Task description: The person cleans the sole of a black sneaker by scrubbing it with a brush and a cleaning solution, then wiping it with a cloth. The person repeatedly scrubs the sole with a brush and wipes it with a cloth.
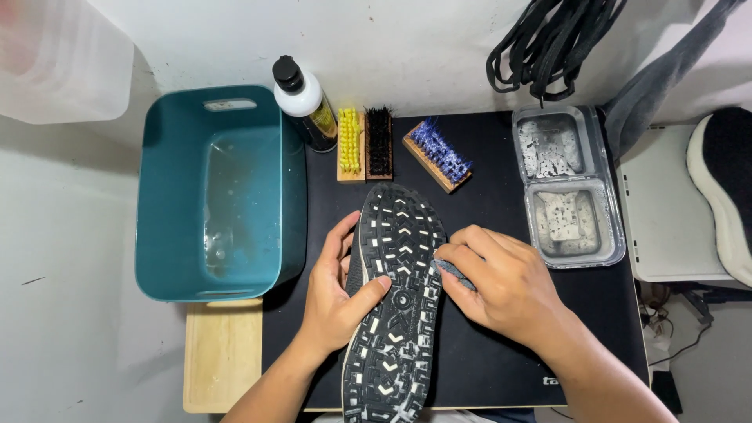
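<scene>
Nearest the camera, a shoe (395, 305) lies sole-up on a black mat (501, 368), its dark tread with pale lugs running from the near edge toward the brushes. On its left side the left hand (335, 294) clasps it, thumb laid across the tread and fingers wrapped round the edge, a firm hold on the shoe itself. From the other side the right hand (501, 282) presses against the sole's right edge, fingers pinched narrowly on a small grey-blue cloth or pad (454, 274) that touches the rubber. Beyond the toe, three brushes rest on the mat: a yellow-bristled brush (350, 145) and a black-bristled brush (379, 143) side by side, and a blue-bristled brush (439, 154) lying at an angle just to their right. A bottle with a black cap (304, 102) stands beside the yellow one, against a teal plastic tub (157, 188) holding a little water. To the right, a clear two-compartment tray (570, 185) with whitish residue sits near the right hand. A pale wooden board (223, 352) shows under the tub's near end. Black laces (548, 43) hang on the white wall, a grey cloth (666, 74) drapes beside them, and a second shoe (724, 188) rests on a white stand at the far right.
</scene>
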